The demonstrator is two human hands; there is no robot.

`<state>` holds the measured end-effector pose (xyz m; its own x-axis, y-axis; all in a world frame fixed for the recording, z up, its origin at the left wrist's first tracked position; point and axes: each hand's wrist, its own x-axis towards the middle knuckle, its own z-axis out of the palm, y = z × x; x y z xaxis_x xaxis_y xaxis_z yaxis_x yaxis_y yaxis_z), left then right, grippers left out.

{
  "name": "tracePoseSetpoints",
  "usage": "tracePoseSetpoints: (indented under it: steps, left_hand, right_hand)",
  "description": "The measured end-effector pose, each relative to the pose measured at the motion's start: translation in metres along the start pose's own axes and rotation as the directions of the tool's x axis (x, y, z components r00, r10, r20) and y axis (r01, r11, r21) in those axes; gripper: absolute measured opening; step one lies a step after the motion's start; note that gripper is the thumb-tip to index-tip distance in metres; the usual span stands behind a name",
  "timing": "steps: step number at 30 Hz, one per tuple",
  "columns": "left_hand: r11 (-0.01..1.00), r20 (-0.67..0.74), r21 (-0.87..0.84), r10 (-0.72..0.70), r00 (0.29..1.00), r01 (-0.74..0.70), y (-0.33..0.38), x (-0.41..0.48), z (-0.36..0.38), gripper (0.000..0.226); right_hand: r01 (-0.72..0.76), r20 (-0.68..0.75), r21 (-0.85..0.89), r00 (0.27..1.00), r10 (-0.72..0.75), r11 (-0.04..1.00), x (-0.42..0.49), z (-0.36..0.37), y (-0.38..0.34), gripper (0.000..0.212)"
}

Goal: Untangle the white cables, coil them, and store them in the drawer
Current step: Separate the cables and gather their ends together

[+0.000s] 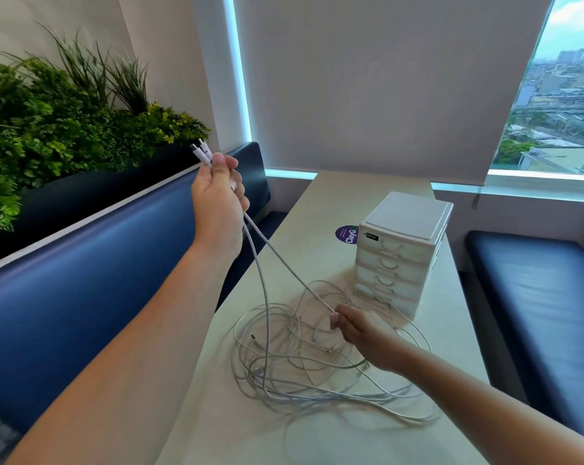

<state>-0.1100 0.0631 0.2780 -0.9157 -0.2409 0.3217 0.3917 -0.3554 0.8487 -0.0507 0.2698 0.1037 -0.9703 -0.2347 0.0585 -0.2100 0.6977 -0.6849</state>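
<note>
A tangle of white cables (304, 374) lies in loose loops on the pale table (216, 414). My left hand (218, 193) is raised above the table's left edge and grips two cable ends, whose plugs (201, 151) stick up past my thumb. Two strands (267, 263) run down from that hand into the pile. My right hand (361, 333) is low over the pile and pinches one of these strands. A small white drawer unit (401, 253) with several shut drawers stands just behind the pile.
A purple round sticker (346, 234) lies on the table left of the drawer unit. Blue padded benches run along the left (99, 263) and the right (535, 297). Green plants (65, 112) line the left wall. A window blind hangs behind.
</note>
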Motion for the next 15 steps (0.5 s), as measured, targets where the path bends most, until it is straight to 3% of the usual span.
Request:
tracePoseSetpoints:
  steps: [1, 4, 6, 8, 12, 15]
  left_hand:
    - [1.0, 0.009, 0.001, 0.004, 1.0, -0.004, 0.0, -0.001, 0.001, 0.031]
    - [1.0, 0.051, 0.005, 0.004, 0.999, -0.004, -0.002, -0.008, 0.006, 0.031]
    - [1.0, 0.077, 0.0, -0.009, 0.997, 0.009, -0.007, -0.015, 0.01, 0.031]
    - [1.0, 0.106, -0.003, -0.024, 0.994, 0.025, -0.012, -0.022, 0.015, 0.031]
    - [1.0, 0.11, 0.009, -0.02, 0.994, 0.02, -0.011, -0.025, 0.017, 0.031]
    - [1.0, 0.081, 0.018, 0.006, 0.997, -0.007, -0.006, -0.022, 0.011, 0.031]
  right_hand:
    - [-0.009, 0.026, 0.056, 1.0, 0.007, 0.998, 0.001, -0.001, -0.003, 0.02]
    - [-0.017, 0.053, 0.336, 0.999, -0.001, 0.942, 0.004, -0.004, -0.026, 0.06]
    - [0.039, 0.047, 0.489, 0.996, -0.072, 0.871, 0.011, -0.003, -0.05, 0.067]
    - [0.082, 0.049, 0.561, 0.99, -0.133, 0.824, 0.018, -0.001, -0.072, 0.062]
    - [0.151, 0.036, 0.491, 0.98, -0.193, 0.858, 0.025, 0.008, -0.091, 0.014]
    - [0.144, 0.051, 0.376, 0.983, -0.175, 0.915, 0.023, 0.013, -0.085, 0.024]
